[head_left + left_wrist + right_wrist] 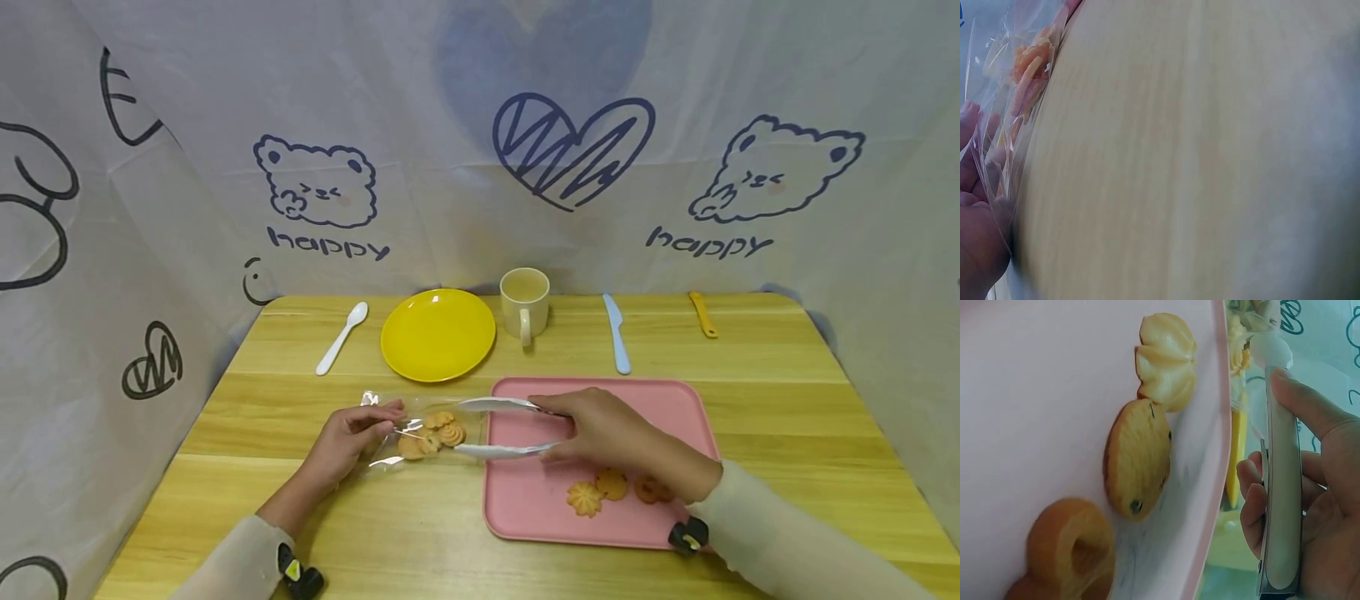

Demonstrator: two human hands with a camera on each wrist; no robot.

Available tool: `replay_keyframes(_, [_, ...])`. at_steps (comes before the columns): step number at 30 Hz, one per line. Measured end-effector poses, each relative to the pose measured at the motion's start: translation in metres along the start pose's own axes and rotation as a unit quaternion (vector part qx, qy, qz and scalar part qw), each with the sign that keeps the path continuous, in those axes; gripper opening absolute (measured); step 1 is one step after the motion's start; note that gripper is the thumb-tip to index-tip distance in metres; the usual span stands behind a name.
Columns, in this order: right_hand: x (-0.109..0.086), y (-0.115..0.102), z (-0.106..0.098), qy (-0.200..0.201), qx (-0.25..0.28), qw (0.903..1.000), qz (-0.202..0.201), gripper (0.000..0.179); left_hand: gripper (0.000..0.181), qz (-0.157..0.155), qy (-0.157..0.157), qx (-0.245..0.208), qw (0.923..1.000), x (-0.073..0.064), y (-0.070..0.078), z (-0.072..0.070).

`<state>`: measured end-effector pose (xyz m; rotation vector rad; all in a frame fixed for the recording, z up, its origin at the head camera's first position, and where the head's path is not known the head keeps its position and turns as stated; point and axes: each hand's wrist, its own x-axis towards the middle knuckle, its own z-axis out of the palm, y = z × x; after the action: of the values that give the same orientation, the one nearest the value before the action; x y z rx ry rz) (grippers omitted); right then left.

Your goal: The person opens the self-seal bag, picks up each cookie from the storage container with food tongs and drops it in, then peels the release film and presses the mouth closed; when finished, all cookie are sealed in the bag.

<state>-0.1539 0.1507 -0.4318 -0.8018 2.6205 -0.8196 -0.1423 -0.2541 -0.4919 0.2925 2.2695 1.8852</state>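
My left hand [352, 437] pinches the edge of a clear plastic bag [416, 433] that lies on the wooden table and holds a few cookies [438, 433]. My right hand [600, 429] grips metal tongs [498, 427] whose two arms reach left from the pink tray [675, 408] into the bag's mouth, around the cookies. Three more cookies [611, 490] lie on the tray near my right wrist. In the left wrist view the bag [1016, 94] with orange cookies sits by my fingers [972, 162]. The right wrist view shows the tongs' handle [1282, 487] in my hand and cookies [1138, 459] on the tray.
Along the table's far side lie a white spoon [341, 337], a yellow plate [438, 334], a cream mug [524, 304], a pale blue knife [617, 333] and a small yellow utensil [703, 314]. White printed cloth walls stand behind and at both sides.
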Motion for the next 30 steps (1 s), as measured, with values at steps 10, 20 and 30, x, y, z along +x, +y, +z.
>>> replay_keyframes(10, [-0.03,0.012,-0.013,0.011,-0.009,0.9998,0.013,0.078,0.024,0.019,-0.006,0.0,0.9998,0.004,-0.006,0.003])
replay_keyframes(20, [-0.061,0.027,-0.019,0.044,-0.011,0.9989,0.014,0.076,0.025,0.015,-0.009,0.003,0.9998,0.004,-0.005,0.005])
replay_keyframes(30, [-0.072,0.033,-0.021,0.066,0.011,0.9973,0.029,0.076,0.026,0.018,-0.003,0.001,0.9998,0.001,-0.005,0.001])
